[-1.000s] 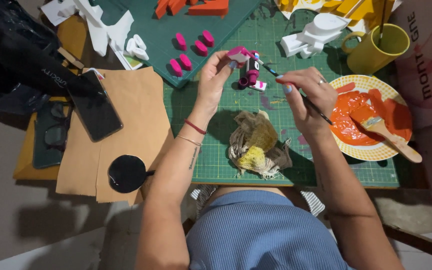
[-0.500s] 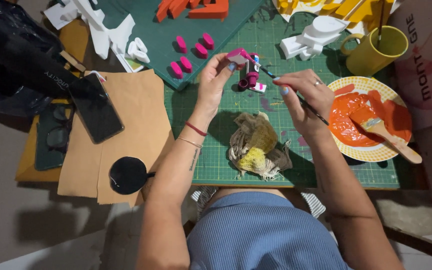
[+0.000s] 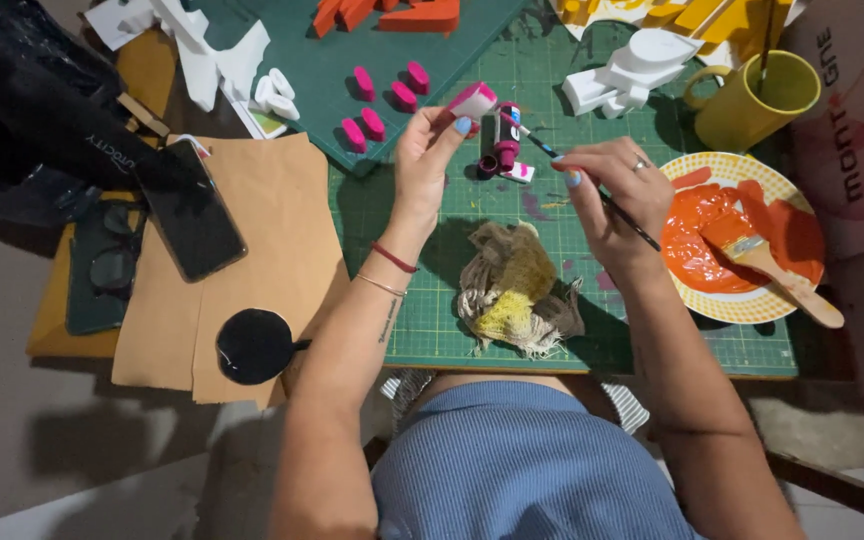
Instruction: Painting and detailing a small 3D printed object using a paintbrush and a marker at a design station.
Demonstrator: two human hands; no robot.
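Note:
My left hand (image 3: 430,152) pinches a small foam piece (image 3: 473,100), white with a pink painted face, and holds it up over the green cutting mat (image 3: 652,340). My right hand (image 3: 612,190) grips a thin paintbrush (image 3: 537,143), whose tip points left toward the foam piece. Just behind the brush tip stands a small pink paint bottle (image 3: 507,140), with its cap lying beside it on the mat.
A stained rag (image 3: 514,290) lies below my hands. A plate of orange paint (image 3: 742,235) with a wide brush sits right, a yellow mug (image 3: 752,95) behind it. Pink foam pieces (image 3: 387,100), white and orange shapes lie farther back. Phone (image 3: 190,210), brown paper and black lid (image 3: 254,345) sit left.
My left hand has turned and lifted the foam piece slightly, so its white side now faces up. My right hand with the brush has shifted a little toward it.

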